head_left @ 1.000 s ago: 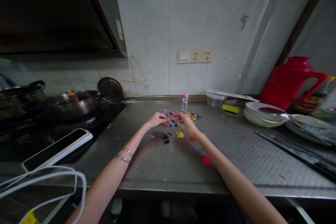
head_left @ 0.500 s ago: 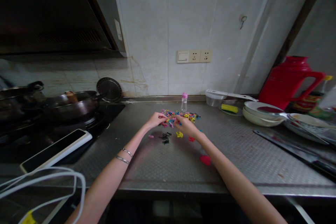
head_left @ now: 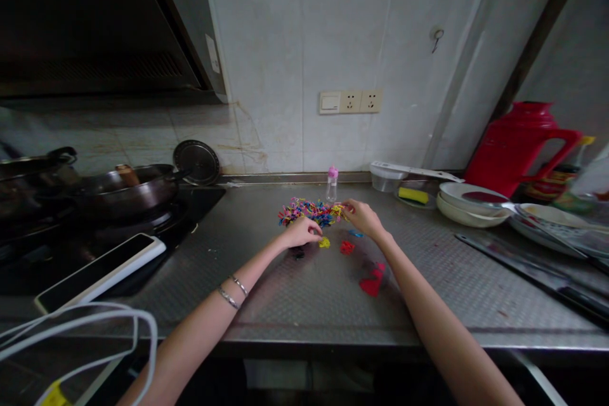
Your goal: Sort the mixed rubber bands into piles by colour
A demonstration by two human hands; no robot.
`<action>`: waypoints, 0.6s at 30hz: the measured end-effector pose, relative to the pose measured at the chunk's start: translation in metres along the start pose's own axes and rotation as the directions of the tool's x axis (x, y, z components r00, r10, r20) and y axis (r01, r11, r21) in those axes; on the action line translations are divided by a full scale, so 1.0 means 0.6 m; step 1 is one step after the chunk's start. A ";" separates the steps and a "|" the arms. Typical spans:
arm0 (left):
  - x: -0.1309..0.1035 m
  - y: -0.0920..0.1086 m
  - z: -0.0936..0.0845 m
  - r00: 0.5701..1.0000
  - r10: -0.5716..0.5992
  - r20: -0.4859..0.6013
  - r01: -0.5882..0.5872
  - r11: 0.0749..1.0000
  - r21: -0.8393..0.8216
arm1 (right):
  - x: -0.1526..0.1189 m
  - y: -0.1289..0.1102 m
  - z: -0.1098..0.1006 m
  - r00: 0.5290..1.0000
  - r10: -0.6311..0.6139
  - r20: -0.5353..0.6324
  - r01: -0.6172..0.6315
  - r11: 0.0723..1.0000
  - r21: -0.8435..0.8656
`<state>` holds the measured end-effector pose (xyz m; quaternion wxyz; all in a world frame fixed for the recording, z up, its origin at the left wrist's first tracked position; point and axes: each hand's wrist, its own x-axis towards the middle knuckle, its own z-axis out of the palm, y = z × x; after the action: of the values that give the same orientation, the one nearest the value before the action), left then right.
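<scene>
left hand (head_left: 303,233) near yellow pieces (head_left: 324,243) | right hand (head_left: 364,217) at pile (head_left: 311,209) edge | hands apart

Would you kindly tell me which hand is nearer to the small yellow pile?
Left. The left hand is just beside the small yellow pile; the right hand is farther off, to its right.

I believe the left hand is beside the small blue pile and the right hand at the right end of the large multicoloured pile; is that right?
Not quite: the head view shows the left hand beside the small yellow pile, not the blue one; the rest is right.
</scene>
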<state>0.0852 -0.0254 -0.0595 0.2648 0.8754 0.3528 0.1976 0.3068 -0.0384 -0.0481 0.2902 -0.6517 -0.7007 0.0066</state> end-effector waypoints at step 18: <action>-0.002 -0.035 -0.053 0.975 -0.156 -0.158 0.093 0.934 -0.346 | 0.000 0.064 0.024 0.991 0.100 0.087 -0.094 0.993 -0.064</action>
<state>0.0568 -0.0030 -0.0471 0.3888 0.7713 0.3916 0.3173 0.3360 -0.0272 -0.0748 0.2379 -0.6925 -0.6804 0.0291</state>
